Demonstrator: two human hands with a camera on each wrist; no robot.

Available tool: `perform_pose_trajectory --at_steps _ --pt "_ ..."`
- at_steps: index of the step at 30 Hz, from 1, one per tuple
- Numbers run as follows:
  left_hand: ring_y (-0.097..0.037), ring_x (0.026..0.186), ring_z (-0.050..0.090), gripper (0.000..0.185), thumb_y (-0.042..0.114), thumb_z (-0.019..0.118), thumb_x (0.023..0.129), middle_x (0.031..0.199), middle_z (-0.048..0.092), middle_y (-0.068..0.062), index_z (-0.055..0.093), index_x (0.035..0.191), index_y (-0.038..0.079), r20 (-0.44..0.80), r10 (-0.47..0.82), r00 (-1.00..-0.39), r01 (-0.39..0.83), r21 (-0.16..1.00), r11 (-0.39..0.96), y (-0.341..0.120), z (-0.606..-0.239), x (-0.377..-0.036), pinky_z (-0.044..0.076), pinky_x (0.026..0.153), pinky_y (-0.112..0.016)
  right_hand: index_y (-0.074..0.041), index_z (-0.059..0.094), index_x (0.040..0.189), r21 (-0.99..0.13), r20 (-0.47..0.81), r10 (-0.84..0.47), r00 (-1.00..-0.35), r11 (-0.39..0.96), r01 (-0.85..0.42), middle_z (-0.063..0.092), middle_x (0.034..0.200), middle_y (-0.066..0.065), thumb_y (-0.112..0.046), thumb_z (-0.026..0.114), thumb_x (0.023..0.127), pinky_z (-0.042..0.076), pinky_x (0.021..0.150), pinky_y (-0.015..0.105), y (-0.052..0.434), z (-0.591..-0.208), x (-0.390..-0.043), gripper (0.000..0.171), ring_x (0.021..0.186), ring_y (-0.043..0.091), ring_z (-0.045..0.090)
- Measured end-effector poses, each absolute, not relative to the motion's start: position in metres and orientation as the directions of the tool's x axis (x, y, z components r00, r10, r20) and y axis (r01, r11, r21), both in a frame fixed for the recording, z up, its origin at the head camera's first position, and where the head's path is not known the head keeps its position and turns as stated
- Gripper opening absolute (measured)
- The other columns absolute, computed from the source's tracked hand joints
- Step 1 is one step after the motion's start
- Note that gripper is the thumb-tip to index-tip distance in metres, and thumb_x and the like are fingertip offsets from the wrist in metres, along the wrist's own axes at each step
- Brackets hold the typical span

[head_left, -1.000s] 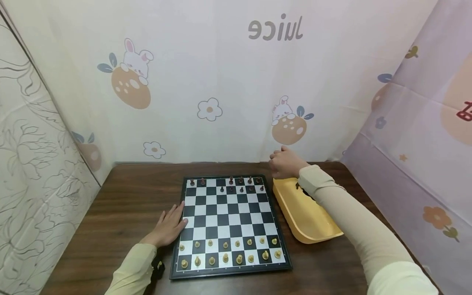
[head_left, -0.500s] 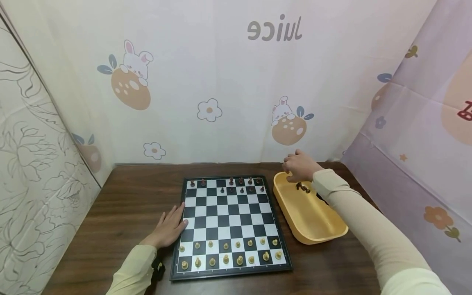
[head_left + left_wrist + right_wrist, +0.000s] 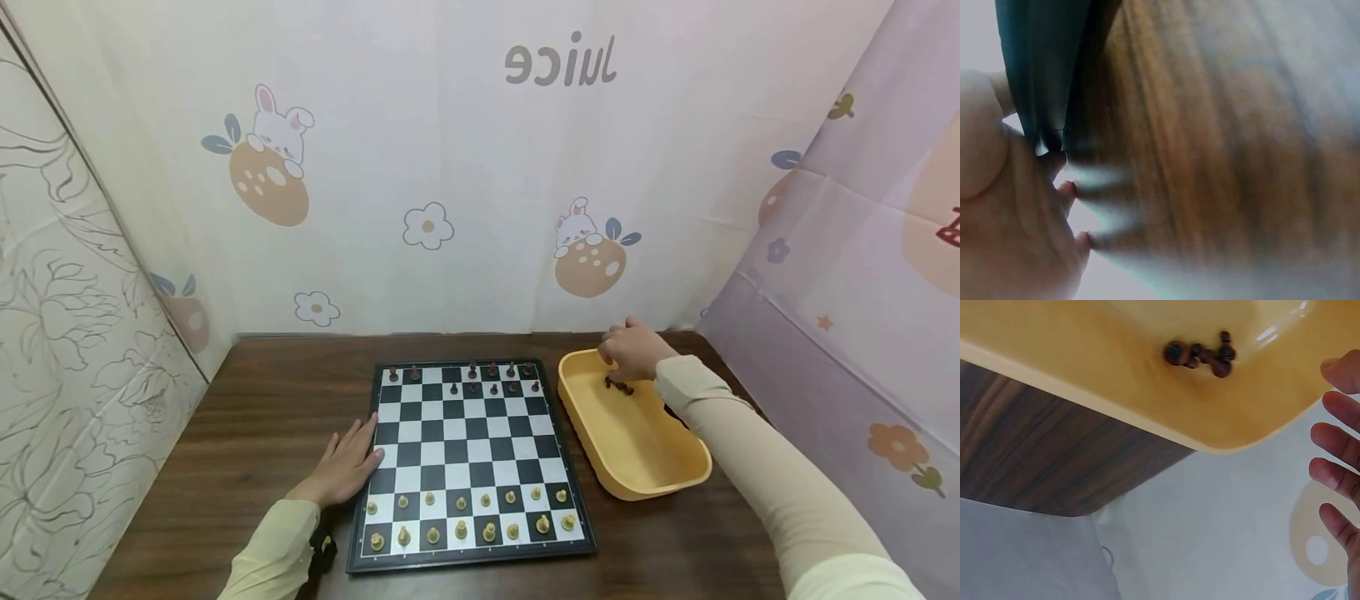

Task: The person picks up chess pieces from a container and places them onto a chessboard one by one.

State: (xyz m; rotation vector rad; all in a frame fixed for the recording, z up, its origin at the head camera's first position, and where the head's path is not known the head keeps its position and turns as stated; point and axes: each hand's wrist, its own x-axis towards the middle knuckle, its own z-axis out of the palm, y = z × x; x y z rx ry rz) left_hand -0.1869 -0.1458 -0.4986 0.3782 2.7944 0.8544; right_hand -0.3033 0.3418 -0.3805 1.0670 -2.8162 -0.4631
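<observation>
Dark chess pieces [image 3: 618,385], a small cluster I can't count, lie in the one yellow tray [image 3: 660,479]. My right hand [image 3: 636,350] hovers above them, fingers [image 3: 1335,440] spread, holding nothing. My left hand [image 3: 343,465] rests flat against the chessboard [image 3: 465,442] on the bench [image 3: 255,417].

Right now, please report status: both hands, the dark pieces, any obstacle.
Left hand flat against chessboard edge. Right hand over yellow tray, fingers spread, empty. Dark pieces lying loose in tray. Nothing between hand and pieces.
</observation>
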Motion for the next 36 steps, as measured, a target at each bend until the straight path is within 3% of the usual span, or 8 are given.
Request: perform_pose_trajectory --at_steps 10,16,23,36 --pt "-0.041 0.142 0.011 0.062 0.029 0.040 0.102 0.154 0.021 -0.021 0.016 0.151 0.000 -0.111 0.288 -0.951 0.177 0.569 0.803 -0.146 -0.498 -0.187 0.001 0.110 -0.060 -0.018 0.065 0.069 0.290 -0.011 -0.684 -0.729 0.696 -0.657 0.058 0.070 -0.009 -0.008 0.079 0.063 0.032 0.066 0.037 0.358 -0.407 -0.307 0.018 0.066 0.014 0.050" --pt "-0.042 0.141 0.013 0.063 0.030 0.040 0.101 0.153 0.022 -0.023 0.017 0.151 -0.001 -0.094 0.293 -0.951 0.186 0.583 0.791 -0.145 -0.499 -0.187 0.002 0.110 -0.060 -0.019 0.061 0.068 0.288 -0.052 -0.682 -0.729 0.689 -0.665 0.052 0.066 -0.012 -0.003 0.076 0.066 0.031 0.067 0.038 0.360 -0.417 -0.310 0.022 0.065 0.012 0.044" --pt "-0.040 0.142 0.013 0.065 0.036 0.038 0.101 0.154 0.022 -0.021 0.017 0.151 0.001 -0.079 0.301 -0.950 0.201 0.584 0.786 -0.148 -0.507 -0.191 0.002 0.110 -0.059 -0.016 0.054 0.060 0.307 -0.083 -0.707 -0.703 0.653 -0.693 0.033 0.055 -0.009 0.002 0.071 0.072 0.019 0.066 0.037 0.358 -0.422 -0.314 0.028 0.060 0.013 0.030" --pt "-0.040 0.142 0.012 0.063 0.031 0.040 0.102 0.154 0.022 -0.021 0.016 0.152 0.001 -0.106 0.295 -0.950 0.179 0.588 0.789 -0.145 -0.499 -0.189 0.001 0.110 -0.059 -0.019 0.050 0.058 0.337 -0.100 -0.724 -0.683 0.621 -0.708 0.032 0.054 -0.011 0.003 0.071 0.075 0.021 0.064 0.037 0.357 -0.434 -0.321 0.035 0.057 0.012 0.029"
